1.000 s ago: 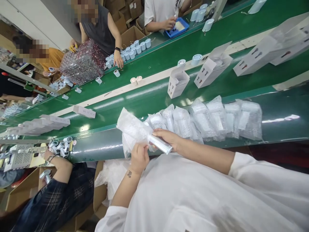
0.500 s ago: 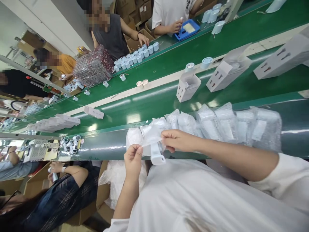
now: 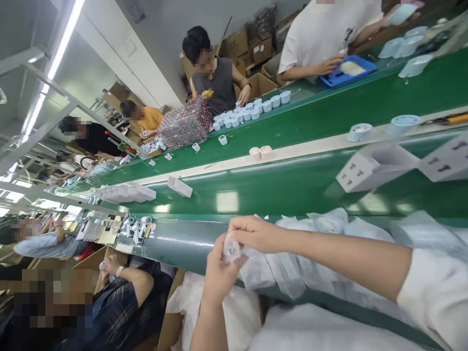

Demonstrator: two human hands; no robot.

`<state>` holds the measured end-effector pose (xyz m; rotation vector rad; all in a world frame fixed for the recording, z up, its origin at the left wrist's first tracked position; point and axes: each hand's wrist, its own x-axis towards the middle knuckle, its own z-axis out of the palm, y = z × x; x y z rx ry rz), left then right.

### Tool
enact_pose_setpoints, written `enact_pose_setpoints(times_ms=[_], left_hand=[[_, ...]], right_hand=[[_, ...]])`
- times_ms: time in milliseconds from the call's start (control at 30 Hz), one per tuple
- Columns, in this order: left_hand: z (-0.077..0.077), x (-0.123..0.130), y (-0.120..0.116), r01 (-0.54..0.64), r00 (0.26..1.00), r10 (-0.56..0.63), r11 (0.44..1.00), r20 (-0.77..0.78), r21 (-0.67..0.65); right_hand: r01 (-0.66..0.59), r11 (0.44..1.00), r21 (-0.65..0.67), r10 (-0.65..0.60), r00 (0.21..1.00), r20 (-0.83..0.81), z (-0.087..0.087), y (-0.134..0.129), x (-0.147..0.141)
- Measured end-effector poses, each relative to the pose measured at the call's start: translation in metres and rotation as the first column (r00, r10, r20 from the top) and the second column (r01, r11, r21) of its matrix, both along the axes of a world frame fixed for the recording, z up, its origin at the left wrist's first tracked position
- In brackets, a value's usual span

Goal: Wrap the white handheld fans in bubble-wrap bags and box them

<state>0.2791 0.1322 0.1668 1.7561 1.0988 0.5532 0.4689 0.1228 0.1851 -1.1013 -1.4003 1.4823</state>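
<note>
A bubble-wrap bag is bunched up between my two hands. My left hand wraps round it from below and the left, thumb across its lower side. My right hand is closed on its upper side, with the fingers bent over it. Whatever is inside the bag cannot be made out. Just right of my hands, several bagged pale-blue pieces lie in a row on the grey-green ledge, partly hidden by my right forearm.
Beyond the ledge runs a green conveyor with white boxes standing on it. Bubble-wrap bags fill a carton below the ledge. Co-workers sit opposite and to the left, near pale-blue cups and a blue tray.
The view has swung left and up. My hands held the bag flat and stretched with a pale-blue piece showing under it; now they are close together round the bunched bag.
</note>
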Motion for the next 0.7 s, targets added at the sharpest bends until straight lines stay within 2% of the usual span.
enact_pose_setpoints(times_ms=[33,67,100,133,167,200,267,367,433,533,600,700], left_hand=[[-0.006,-0.01,0.009,-0.126,0.992,0.127,0.992,0.016,-0.009],[-0.014,-0.02,0.017,-0.248,0.967,0.25,0.968,0.054,-0.037],[-0.022,-0.032,0.024,-0.348,0.93,0.355,0.934,0.098,-0.082],[-0.03,-0.044,0.029,-0.435,0.882,0.451,0.891,0.135,-0.131],[-0.038,-0.055,0.033,-0.505,0.831,0.532,0.844,0.162,-0.18],[-0.046,-0.067,0.035,-0.563,0.779,0.6,0.797,0.179,-0.219],[-0.062,-0.085,0.035,-0.648,0.69,0.701,0.71,0.183,-0.275],[-0.085,-0.101,0.029,-0.738,0.571,0.803,0.593,0.17,-0.322],[-0.1,-0.103,0.024,-0.777,0.503,0.844,0.535,0.183,-0.332],[-0.118,-0.101,0.018,-0.802,0.439,0.874,0.487,0.21,-0.348],[-0.122,-0.103,0.018,-0.8,0.431,0.877,0.481,0.214,-0.36],[-0.115,-0.109,0.028,-0.765,0.474,0.84,0.541,0.264,-0.349]], right_hand=[[-0.085,0.996,0.01,0.085,0.996,0.006,0.001,0.023,-0.006],[-0.117,0.993,0.018,0.117,0.993,0.026,0.002,0.05,-0.011],[-0.079,0.997,0.025,0.077,0.995,0.06,0.002,0.081,-0.016],[0.023,0.999,0.028,-0.025,0.995,0.1,0.0,0.114,-0.022],[0.226,0.971,0.074,-0.235,0.958,0.162,-0.002,0.15,-0.028],[0.34,0.934,0.106,-0.355,0.915,0.192,-0.007,0.186,-0.036],[0.455,0.882,0.127,-0.472,0.851,0.232,-0.021,0.253,-0.056],[0.487,0.865,0.122,-0.501,0.822,0.27,-0.054,0.326,-0.095],[0.477,0.869,0.131,-0.494,0.825,0.274,-0.079,0.353,-0.116],[0.407,0.904,0.126,-0.427,0.864,0.268,-0.108,0.374,-0.129],[0.354,0.932,0.078,-0.358,0.867,0.345,-0.117,0.378,-0.123],[0.319,0.947,0.035,-0.293,0.814,0.501,-0.111,0.367,-0.093]])
